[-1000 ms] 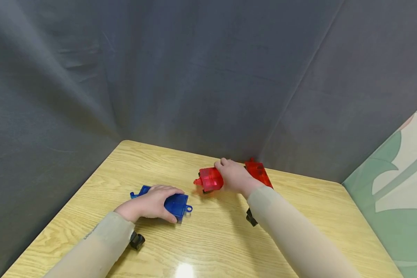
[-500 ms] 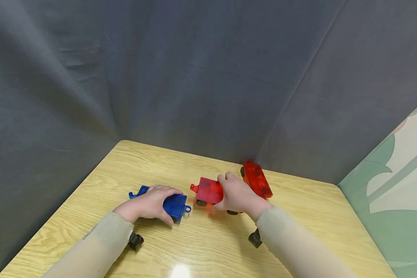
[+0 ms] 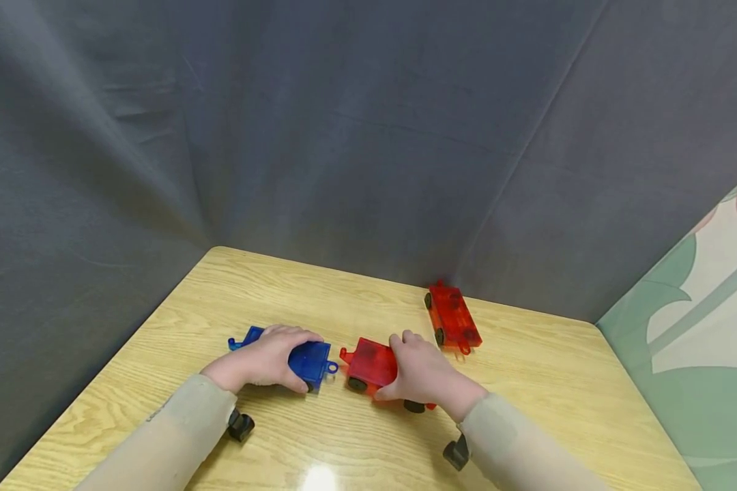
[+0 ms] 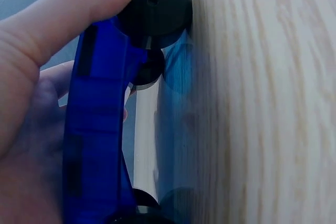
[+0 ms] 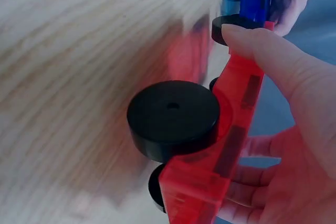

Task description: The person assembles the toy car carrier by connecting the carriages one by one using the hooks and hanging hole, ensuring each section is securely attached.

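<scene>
A see-through blue toy wagon (image 3: 310, 362) with black wheels stands on the table at the left, a hook at its left end and a ring at its right. My left hand (image 3: 270, 358) grips it across the sides; in the left wrist view the thumb lies by a wheel. Just right of its ring is the hook of a red toy wagon (image 3: 371, 363), with a small gap between them. My right hand (image 3: 424, 372) holds this red wagon, thumb on the near side, fingers on the far side. Its right part is hidden under the hand in the head view.
A second red wagon (image 3: 454, 315) stands near the table's back edge, its ring toward me. The wooden table (image 3: 319, 436) meets a dark grey curtain (image 3: 344, 136) behind and at the left. Patterned cloth (image 3: 706, 327) hangs at the right.
My right hand has brought the red wagon toward me and lowered it beside the blue wagon's ring. The second red wagon has come out from behind the right arm. My left hand has hardly moved.
</scene>
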A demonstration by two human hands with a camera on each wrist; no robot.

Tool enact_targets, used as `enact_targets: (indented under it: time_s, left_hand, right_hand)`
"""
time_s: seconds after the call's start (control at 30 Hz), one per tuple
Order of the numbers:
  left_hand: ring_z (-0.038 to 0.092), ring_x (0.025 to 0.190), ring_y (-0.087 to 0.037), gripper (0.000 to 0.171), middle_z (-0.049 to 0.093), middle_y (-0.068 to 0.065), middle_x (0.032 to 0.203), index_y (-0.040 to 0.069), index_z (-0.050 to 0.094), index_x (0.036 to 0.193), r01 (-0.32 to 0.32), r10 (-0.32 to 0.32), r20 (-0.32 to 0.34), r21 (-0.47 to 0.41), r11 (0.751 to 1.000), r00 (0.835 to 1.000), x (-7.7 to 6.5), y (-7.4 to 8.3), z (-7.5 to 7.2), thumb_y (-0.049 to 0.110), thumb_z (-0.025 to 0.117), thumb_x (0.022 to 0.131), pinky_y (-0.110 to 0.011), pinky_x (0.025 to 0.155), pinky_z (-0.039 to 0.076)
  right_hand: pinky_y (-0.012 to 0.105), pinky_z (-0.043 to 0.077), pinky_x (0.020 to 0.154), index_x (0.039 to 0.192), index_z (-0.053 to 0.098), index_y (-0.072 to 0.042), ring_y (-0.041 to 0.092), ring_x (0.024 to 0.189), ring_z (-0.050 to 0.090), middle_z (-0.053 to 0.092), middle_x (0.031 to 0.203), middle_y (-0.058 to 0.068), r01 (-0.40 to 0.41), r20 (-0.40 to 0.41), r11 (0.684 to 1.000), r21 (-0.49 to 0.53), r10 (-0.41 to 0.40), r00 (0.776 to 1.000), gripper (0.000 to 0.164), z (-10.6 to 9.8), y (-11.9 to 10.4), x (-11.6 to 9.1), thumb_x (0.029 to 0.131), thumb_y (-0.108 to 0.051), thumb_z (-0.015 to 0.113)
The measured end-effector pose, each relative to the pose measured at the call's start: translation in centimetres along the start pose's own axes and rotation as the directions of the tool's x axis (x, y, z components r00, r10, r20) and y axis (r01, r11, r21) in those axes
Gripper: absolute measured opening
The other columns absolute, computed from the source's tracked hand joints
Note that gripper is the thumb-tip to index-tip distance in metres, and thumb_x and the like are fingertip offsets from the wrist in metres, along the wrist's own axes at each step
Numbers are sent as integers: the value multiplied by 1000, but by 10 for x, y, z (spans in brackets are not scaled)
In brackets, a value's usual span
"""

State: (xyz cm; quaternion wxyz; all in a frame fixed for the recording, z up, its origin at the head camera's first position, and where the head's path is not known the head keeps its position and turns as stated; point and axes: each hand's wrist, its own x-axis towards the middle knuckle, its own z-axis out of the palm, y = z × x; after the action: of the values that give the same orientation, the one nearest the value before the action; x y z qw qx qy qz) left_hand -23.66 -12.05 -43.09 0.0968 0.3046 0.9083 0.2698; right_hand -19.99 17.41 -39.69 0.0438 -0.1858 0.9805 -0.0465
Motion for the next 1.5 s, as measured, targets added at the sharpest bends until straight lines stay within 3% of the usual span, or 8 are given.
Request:
enact_targets:
  time_s: [0.53,0.93,1.2,1.5]
  left_hand:
    - [37,132,-40,84,51,-8,142,22,51,144,16,-20,-46,-85,996,999,-1,-4,-2,47,86,72,-65,103,29]
    - [34,135,-42,82,49,-10,144,22,52,143,-3,1,-36,-67,998,999,-1,-4,-1,44,87,72,-65,105,24]
    - [39,133,-38,80,53,-10,139,19,53,142,-30,30,-20,-9,1000,999,-2,1,-1,39,87,73,-62,109,20]
    - [40,132,-37,81,53,-9,139,18,53,142,-17,17,-10,1,1000,1000,-1,2,1,38,88,72,-59,111,18]
  right_hand:
    - [35,48,73,122,57,-5,18,82,50,51,95,1,51,44,999,-3,-50,998,85,10,-3,-5,65,-62,84]
    - [34,47,70,118,57,-6,17,78,48,49,91,0,78,21,997,0,-78,997,82,12,-7,-3,65,-62,83]
    - [34,47,73,120,57,-6,17,80,48,49,92,0,73,23,997,-13,-73,997,85,12,-7,-3,64,-64,83]
    - [35,46,73,117,57,-7,16,79,48,48,92,-1,82,0,997,1,-82,997,81,14,-5,-5,65,-65,82]
